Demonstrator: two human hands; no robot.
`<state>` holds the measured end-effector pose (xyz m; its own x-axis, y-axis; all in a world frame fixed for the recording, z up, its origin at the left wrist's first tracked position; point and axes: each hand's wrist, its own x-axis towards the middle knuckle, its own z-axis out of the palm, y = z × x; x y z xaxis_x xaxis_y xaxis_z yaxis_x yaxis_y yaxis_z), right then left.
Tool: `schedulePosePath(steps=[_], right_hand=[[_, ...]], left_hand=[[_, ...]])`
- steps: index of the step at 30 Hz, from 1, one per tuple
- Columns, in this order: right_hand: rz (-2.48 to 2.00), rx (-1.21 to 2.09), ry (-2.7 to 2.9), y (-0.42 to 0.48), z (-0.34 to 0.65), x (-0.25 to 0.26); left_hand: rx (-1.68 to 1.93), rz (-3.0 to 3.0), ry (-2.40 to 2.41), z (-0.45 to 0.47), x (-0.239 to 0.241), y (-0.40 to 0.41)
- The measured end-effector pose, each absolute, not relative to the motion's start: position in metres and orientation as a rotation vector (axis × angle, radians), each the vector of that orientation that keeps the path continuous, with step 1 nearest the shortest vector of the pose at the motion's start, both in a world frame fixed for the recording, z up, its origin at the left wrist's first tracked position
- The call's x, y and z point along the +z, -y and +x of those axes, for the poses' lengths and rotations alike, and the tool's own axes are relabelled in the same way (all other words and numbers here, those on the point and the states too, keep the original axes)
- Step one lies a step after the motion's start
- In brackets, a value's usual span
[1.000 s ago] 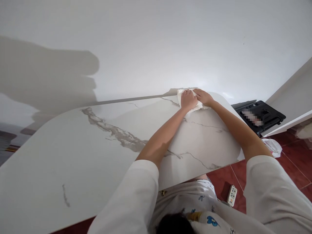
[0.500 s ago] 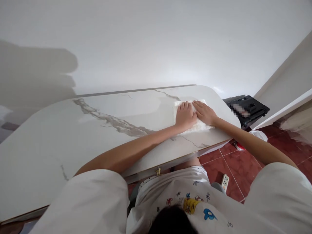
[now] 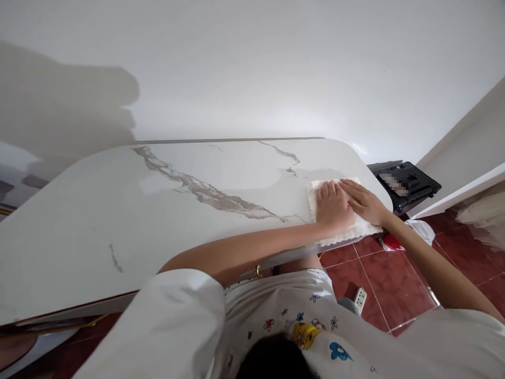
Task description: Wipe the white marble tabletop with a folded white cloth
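A white cloth (image 3: 321, 241) with a wavy edge lies spread on the right end of the white marble-patterned table (image 3: 158, 226), its near edge reaching the table's front rim. My left hand (image 3: 334, 208) presses flat on the cloth, fingers pointing away from me and slightly bent. Beside it, my right hand (image 3: 365, 202) also rests on the cloth, with its fingers stretched toward the left hand. The two hands touch or nearly touch. Neither is wrapped round the cloth, and its middle is hidden under them.
Behind the table stands a white wall (image 3: 244, 68). A black case (image 3: 410, 181) is past the table's right end. On the red tiled floor (image 3: 394, 279) are a power strip (image 3: 360, 301) and a white and red bag (image 3: 420, 231). A brass-coloured knob (image 3: 257, 270) juts from the table front.
Both hands and the cloth have slid toward me and to the right, up to the table's front edge. The view has shifted slightly.
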<state>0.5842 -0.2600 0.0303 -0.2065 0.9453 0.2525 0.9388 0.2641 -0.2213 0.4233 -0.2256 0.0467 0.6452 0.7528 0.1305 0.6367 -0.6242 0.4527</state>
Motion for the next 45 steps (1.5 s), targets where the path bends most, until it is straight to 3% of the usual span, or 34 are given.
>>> schedulePosePath(steps=[8, 25, 45], right_hand=[[-1.787, 0.032, 2.185, 0.233, 0.637, 0.035], [-1.762, -0.004, 2.148, 0.007, 0.631, 0.029], [-2.031, -0.098, 2.043, 0.043, 0.722, 0.028]], left_hand=[[0.522, 2.394, -1.044, 0.476, 0.042, 0.202], [0.673, 2.512, -1.287, 0.479, 0.036, 0.008], [0.643, 2.613, -1.024, 0.569, 0.036, 0.002]])
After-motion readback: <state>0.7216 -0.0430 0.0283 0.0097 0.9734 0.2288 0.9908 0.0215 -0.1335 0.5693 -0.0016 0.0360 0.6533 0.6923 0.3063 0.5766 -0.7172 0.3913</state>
